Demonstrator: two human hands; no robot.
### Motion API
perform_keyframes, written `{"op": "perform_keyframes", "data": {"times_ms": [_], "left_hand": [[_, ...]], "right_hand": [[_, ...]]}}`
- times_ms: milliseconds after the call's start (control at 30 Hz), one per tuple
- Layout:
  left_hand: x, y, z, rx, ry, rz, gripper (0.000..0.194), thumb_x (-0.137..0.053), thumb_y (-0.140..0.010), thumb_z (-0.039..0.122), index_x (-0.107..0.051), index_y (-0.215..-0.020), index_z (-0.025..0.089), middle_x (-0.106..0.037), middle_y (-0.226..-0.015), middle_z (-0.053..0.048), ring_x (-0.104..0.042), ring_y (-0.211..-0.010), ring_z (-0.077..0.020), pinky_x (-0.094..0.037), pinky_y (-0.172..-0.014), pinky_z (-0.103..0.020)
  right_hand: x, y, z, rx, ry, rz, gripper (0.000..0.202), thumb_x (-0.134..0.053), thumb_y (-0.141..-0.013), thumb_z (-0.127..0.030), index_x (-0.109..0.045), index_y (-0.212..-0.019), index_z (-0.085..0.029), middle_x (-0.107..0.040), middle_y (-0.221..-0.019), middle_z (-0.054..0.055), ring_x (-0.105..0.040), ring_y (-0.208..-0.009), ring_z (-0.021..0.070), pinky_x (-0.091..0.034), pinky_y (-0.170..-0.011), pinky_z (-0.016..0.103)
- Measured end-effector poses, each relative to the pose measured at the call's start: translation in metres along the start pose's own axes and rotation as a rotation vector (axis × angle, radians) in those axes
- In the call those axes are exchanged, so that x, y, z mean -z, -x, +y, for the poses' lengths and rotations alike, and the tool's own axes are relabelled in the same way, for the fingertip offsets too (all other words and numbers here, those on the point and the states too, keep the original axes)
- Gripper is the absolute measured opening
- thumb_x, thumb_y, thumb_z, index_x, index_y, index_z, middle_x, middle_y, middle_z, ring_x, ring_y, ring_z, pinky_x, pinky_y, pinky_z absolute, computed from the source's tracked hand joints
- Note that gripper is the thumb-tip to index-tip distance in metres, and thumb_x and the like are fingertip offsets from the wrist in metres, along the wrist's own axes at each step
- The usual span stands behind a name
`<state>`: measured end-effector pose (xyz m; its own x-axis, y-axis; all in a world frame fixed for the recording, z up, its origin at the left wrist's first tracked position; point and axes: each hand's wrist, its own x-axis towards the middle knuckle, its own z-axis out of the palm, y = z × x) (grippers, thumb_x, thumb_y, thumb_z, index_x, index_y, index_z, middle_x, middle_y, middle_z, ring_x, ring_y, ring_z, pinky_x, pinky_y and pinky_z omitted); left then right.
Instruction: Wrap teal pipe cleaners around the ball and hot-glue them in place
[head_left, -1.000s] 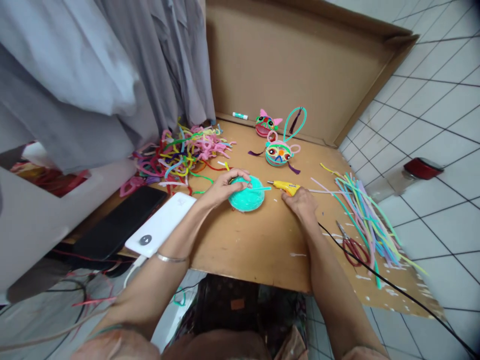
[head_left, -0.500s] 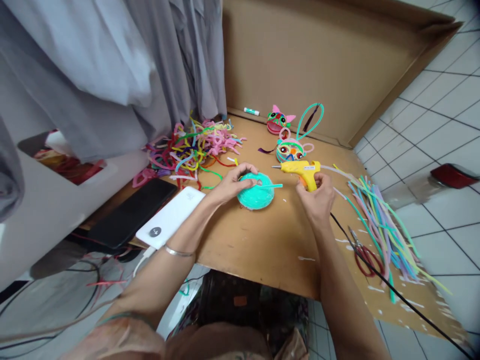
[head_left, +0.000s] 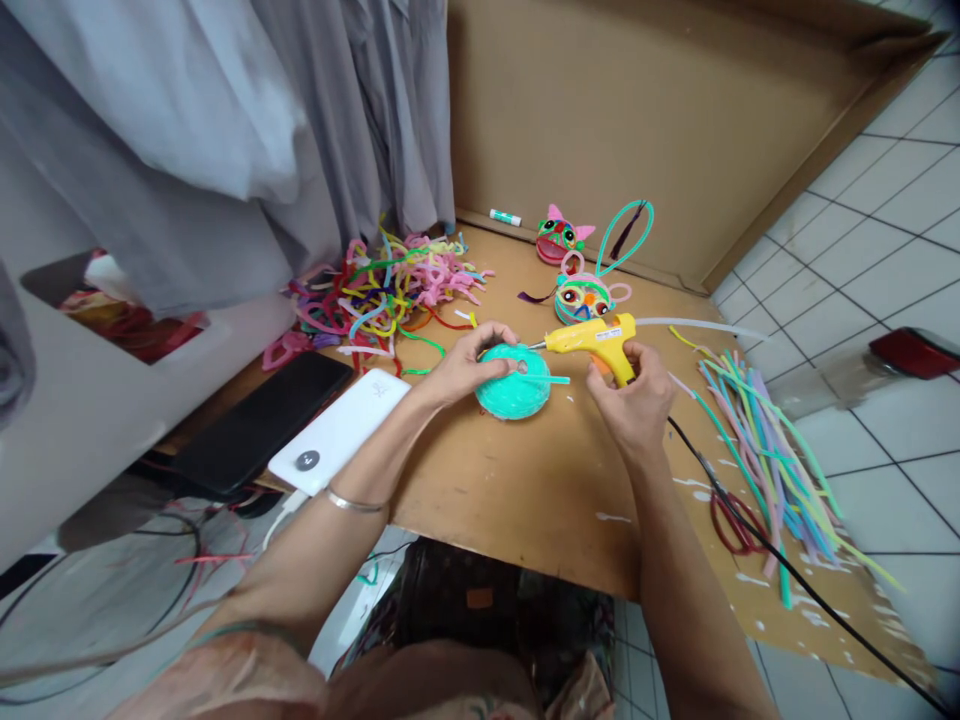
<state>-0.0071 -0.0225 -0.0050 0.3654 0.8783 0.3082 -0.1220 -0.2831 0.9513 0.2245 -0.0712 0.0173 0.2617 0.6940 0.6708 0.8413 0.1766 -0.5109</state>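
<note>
My left hand (head_left: 474, 366) is closed on a round turquoise disc (head_left: 513, 398) that looks wound from pipe cleaner. A short loose end of turquoise pipe cleaner (head_left: 556, 380) sticks out from it to the right. In my right hand (head_left: 636, 394) is a yellow glue gun (head_left: 596, 341), gripped by its handle. Its metal nozzle points left, at the disc's upper right edge; I cannot tell whether it touches. A clear glue stick (head_left: 697, 325) comes out of the gun's back.
Behind stand two decorated animal faces (head_left: 583, 300) (head_left: 559, 240) and a glue stick tube (head_left: 505, 217). Tangled pipe cleaners (head_left: 405, 285) lie left, near a black phone (head_left: 262, 420) and white power bank (head_left: 339, 430). Right are straight pipe cleaners (head_left: 780, 460), red-handled scissors (head_left: 736, 522) and a black cable (head_left: 817, 600).
My right hand has tilted the glue gun and brought its nozzle left and down to the disc's edge. My left hand keeps its hold on the disc.
</note>
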Motion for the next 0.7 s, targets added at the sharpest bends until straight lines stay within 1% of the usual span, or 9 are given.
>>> {"op": "perform_keyframes", "data": {"times_ms": [167,367,467,600,700], "left_hand": [[0.000,-0.001,-0.001,0.002,0.011,0.003,0.037,-0.076,-0.067,0.033,-0.056,-0.094,0.018,-0.064,-0.105,-0.005,-0.060,-0.091,-0.0154,-0.047,-0.078,-0.027],[0.001,-0.003,-0.002,0.007,0.012,0.009,0.032,-0.072,-0.069,0.033,-0.056,-0.092,0.019,-0.064,-0.106,-0.004,-0.060,-0.091,-0.0155,-0.047,-0.079,-0.028],[-0.002,-0.002,-0.003,-0.006,-0.023,0.068,0.028,-0.066,-0.072,0.035,-0.056,-0.094,0.020,-0.063,-0.101,-0.003,-0.059,-0.091,-0.0161,-0.046,-0.080,-0.028],[-0.011,-0.002,-0.004,0.007,-0.053,0.192,0.028,-0.060,-0.072,0.036,-0.054,-0.094,0.020,-0.058,-0.092,0.000,-0.054,-0.084,-0.0147,-0.043,-0.073,-0.026],[-0.016,-0.002,-0.003,0.013,-0.044,0.238,0.029,-0.060,-0.069,0.036,-0.052,-0.092,0.020,-0.056,-0.091,0.000,-0.052,-0.083,-0.0148,-0.042,-0.073,-0.026]], "right_hand": [[0.002,-0.001,0.002,0.007,0.002,-0.039,0.038,-0.062,-0.072,-0.044,-0.060,-0.102,-0.019,-0.070,-0.095,0.010,-0.065,-0.078,0.0231,-0.053,-0.073,0.039],[0.003,0.001,0.000,0.062,0.017,0.031,0.035,-0.062,-0.074,-0.043,-0.058,-0.100,-0.020,-0.069,-0.093,0.008,-0.065,-0.078,0.0224,-0.054,-0.074,0.038],[0.002,0.005,-0.004,0.105,0.044,0.079,0.032,-0.061,-0.076,-0.042,-0.056,-0.100,-0.021,-0.068,-0.094,0.008,-0.066,-0.082,0.0232,-0.054,-0.077,0.038],[0.000,0.010,-0.009,0.181,0.093,0.104,0.028,-0.057,-0.081,-0.040,-0.054,-0.101,-0.021,-0.066,-0.092,0.009,-0.066,-0.085,0.0246,-0.053,-0.080,0.039],[-0.001,0.011,-0.009,0.172,0.118,0.105,0.028,-0.056,-0.081,-0.040,-0.053,-0.101,-0.022,-0.065,-0.092,0.010,-0.065,-0.086,0.0255,-0.052,-0.080,0.040]]}}
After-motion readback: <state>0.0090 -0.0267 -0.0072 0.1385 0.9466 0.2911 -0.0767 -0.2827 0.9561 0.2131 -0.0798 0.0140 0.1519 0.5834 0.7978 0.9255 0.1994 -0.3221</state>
